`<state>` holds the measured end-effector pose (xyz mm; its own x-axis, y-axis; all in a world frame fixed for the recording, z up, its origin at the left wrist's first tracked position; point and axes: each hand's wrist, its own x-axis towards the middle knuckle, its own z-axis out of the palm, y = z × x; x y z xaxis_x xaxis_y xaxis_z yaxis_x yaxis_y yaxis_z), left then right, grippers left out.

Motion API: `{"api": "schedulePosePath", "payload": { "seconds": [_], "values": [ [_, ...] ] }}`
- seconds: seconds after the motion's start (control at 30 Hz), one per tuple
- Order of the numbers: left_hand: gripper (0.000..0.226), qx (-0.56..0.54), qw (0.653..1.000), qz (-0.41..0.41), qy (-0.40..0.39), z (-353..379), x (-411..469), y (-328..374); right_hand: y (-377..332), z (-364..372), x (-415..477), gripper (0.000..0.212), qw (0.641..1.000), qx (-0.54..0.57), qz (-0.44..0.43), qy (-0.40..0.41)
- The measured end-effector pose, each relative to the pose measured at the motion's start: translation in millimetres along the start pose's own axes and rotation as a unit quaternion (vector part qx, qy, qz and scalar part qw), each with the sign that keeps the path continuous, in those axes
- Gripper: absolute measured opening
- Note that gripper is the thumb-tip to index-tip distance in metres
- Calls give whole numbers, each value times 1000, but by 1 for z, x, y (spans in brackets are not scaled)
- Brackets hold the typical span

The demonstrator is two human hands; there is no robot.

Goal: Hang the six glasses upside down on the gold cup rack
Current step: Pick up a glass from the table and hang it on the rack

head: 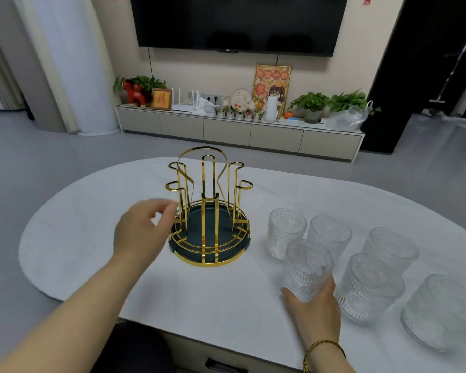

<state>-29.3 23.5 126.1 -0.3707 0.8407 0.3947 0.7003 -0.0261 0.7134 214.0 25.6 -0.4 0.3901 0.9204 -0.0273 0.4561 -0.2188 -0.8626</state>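
The gold cup rack with a dark round base stands mid-table, and none of its prongs carries a glass. My left hand hovers at the rack's left side, fingers loosely curled beside the base rim, holding nothing. My right hand grips a ribbed clear glass, upright, from below and behind. Several more clear glasses stand upright to the right: one behind, one beside it, one nearer, one further right and one at the frame edge.
The white oval table has its near edge just below my arms. Beyond it are grey floor, a low TV cabinet with plants and ornaments, and a wall-mounted TV.
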Motion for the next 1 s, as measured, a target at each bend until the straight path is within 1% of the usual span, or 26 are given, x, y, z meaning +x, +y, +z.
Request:
{"api": "schedulePosePath", "payload": {
  "seconds": [0.03, 0.1, 0.2, 0.3, 0.37, 0.43, 0.53, 0.63, 0.8, 0.93, 1.0],
  "values": [
    [24, -8, 999, 27, 21, -6, 18, 14, 0, 0, 0, 97, 1000, -2, 2, 1],
    [29, 13, 997, 73, 11, -7, 52, 39, -1, 0, 0, 98, 1000, -8, 5, 0],
    [44, 122, 983, 111, -79, 16, 88, 63, -1, 1, 0, 98, 1000, -7, 9, 1],
    [54, 200, 963, 72, -164, 45, 107, 69, -1, 2, 1, 99, 1000, -9, 13, 12],
    [55, 230, 955, 46, -183, 58, 116, 64, 0, 6, 3, 101, 999, -13, 13, 27],
    [50, 243, 953, 51, -174, 68, 121, 60, 0, 9, 5, 103, 999, -19, 8, 43],
    [40, 231, 965, 52, -116, 79, 121, 59, 2, 10, 6, 102, 998, -30, 7, 47],
    [38, 209, 974, 45, -75, 84, 123, 58, 2, 7, 6, 100, 999, -33, 2, 38],
    [41, 162, 982, 41, -84, 78, 127, 51, -1, 2, 4, 94, 999, -38, -6, 8],
    [30, 79, 992, 44, -83, 68, 121, 44, -3, 0, 1, 98, 999, -42, -7, 4],
    [28, 30, 994, 49, -96, 62, 118, 38, -4, 0, 2, 100, 999, -37, -8, 3]
  ]
}}
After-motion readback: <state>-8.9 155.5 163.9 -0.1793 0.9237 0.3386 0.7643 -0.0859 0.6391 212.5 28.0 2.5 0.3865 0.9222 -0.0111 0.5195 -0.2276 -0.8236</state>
